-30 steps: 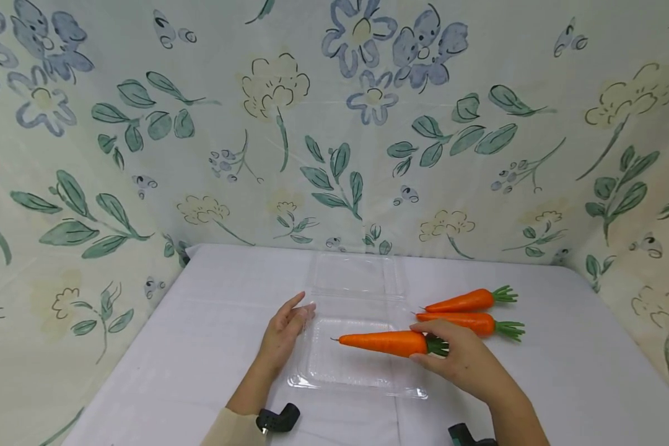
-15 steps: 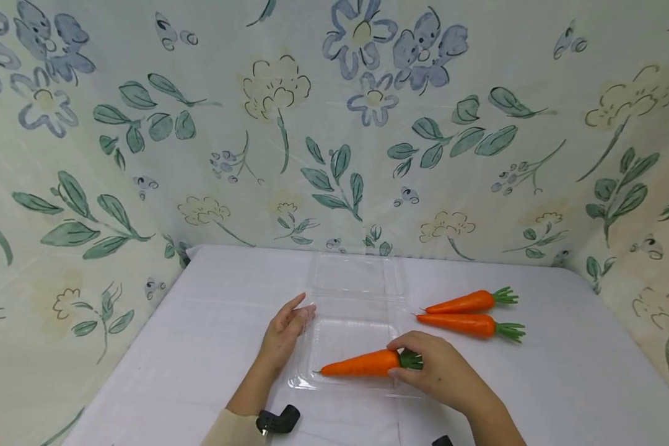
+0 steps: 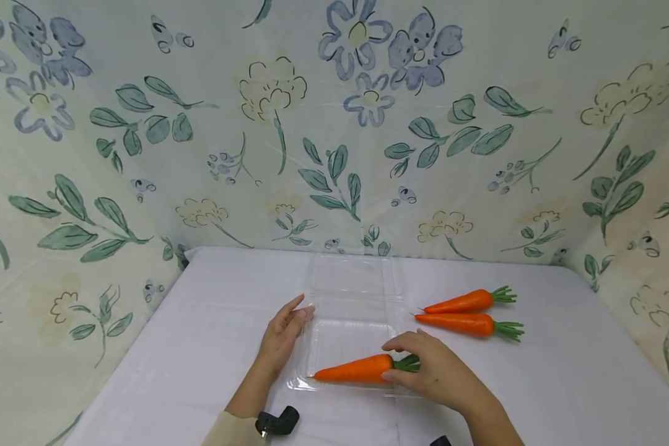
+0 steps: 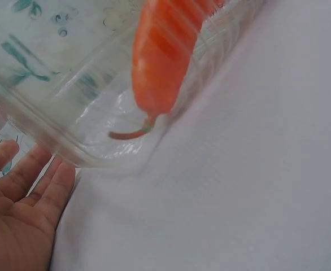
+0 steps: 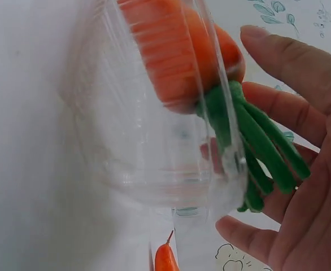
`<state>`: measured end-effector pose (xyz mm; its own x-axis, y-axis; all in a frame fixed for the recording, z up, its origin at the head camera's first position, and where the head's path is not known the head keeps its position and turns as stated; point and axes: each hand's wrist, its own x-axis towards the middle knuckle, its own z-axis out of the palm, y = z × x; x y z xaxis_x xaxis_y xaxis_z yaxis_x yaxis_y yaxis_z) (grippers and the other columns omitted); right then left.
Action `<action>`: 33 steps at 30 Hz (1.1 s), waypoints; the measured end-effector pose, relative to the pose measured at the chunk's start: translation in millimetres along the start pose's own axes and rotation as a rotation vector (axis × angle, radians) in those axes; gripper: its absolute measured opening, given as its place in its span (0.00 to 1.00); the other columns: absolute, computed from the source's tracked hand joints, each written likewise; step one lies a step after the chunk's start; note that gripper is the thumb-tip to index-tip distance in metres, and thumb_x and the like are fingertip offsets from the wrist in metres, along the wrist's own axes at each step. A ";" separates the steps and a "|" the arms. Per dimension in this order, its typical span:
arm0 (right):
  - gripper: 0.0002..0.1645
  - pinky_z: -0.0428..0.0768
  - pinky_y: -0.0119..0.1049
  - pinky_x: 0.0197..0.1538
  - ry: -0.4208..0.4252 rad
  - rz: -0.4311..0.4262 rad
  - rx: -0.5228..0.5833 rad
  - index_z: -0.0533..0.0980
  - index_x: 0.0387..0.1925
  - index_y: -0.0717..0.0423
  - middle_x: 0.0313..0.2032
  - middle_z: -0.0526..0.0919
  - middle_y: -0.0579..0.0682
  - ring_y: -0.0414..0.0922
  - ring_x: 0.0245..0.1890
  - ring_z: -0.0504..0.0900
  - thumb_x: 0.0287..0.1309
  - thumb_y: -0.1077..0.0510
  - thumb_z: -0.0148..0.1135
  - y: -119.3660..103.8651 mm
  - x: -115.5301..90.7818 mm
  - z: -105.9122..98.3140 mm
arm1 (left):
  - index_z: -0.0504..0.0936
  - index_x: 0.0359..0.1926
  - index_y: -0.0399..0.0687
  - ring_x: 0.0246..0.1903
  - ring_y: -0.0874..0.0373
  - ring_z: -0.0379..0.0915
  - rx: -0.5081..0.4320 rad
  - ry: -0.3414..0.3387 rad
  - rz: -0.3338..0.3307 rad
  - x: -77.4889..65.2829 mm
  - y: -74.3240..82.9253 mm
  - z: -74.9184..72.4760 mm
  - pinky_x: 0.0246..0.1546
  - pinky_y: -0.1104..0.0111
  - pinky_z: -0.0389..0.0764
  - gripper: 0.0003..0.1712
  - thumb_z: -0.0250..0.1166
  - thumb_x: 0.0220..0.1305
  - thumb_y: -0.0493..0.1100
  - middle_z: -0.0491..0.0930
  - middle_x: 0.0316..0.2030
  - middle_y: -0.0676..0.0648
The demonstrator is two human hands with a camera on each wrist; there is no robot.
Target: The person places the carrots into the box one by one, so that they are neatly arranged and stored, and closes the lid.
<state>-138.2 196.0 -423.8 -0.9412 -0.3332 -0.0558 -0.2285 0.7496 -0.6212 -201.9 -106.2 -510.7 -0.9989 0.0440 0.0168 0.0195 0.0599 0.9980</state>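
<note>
Fingers (image 5: 290, 110) of the right hand (image 3: 437, 375) stand apart round the greens (image 3: 406, 363) of the carrot (image 3: 357, 370), which lies inside the clear container (image 3: 345, 341), along its near side. I fear the greens catching a finger, dragging the carrot askew, or the light container, steadied only by the loose-fingered left hand (image 3: 281, 339), sliding if bumped

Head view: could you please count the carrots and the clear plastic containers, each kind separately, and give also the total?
Carrots: 3
Clear plastic container, counted with its open lid: 1
Total: 4
</note>
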 end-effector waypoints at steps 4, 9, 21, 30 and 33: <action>0.26 0.80 0.55 0.62 0.041 0.004 -0.002 0.83 0.51 0.36 0.52 0.85 0.36 0.46 0.57 0.82 0.51 0.36 0.76 5.0 -1.5 -5.2 | 0.66 0.75 0.47 0.64 0.45 0.77 -0.025 -0.002 0.002 -0.3 0.8 0.6 0.55 0.80 0.75 0.29 0.55 0.78 0.45 0.80 0.63 0.39; 0.23 0.78 0.61 0.63 0.134 0.041 0.010 0.83 0.52 0.39 0.56 0.85 0.42 0.51 0.61 0.81 0.57 0.38 0.73 15.7 -5.2 -18.4 | 0.67 0.75 0.48 0.64 0.46 0.77 -0.019 0.001 -0.004 -1.3 2.3 1.4 0.55 0.80 0.75 0.28 0.55 0.78 0.45 0.80 0.63 0.40; 0.28 0.72 0.71 0.61 0.371 0.358 -0.127 0.78 0.60 0.57 0.64 0.76 0.67 0.68 0.64 0.71 0.71 0.42 0.59 86.3 -10.0 -47.9 | 0.67 0.75 0.47 0.64 0.46 0.77 -0.008 -0.004 0.000 -1.6 3.0 0.6 0.57 0.78 0.75 0.29 0.55 0.78 0.47 0.80 0.63 0.40; 0.32 0.52 0.73 0.72 0.406 0.410 -0.199 0.69 0.68 0.63 0.68 0.68 0.74 0.74 0.69 0.61 0.71 0.49 0.58 128.1 -13.3 -51.0 | 0.67 0.75 0.47 0.64 0.45 0.77 -0.009 0.003 0.003 -1.2 1.9 0.3 0.55 0.81 0.74 0.29 0.55 0.78 0.46 0.81 0.63 0.40; 0.33 0.44 0.75 0.73 0.386 0.404 -0.225 0.68 0.69 0.65 0.68 0.67 0.77 0.75 0.70 0.60 0.72 0.48 0.57 134.0 -13.4 -49.6 | 0.67 0.74 0.47 0.64 0.46 0.78 0.000 0.005 0.002 -1.3 1.6 0.5 0.55 0.81 0.74 0.28 0.55 0.78 0.46 0.81 0.63 0.40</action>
<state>-168.6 329.3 -467.5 -0.9772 0.2036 0.0607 0.1590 0.8904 -0.4264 -200.5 -105.7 -509.1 -0.9991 0.0388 0.0195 0.0218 0.0602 0.9980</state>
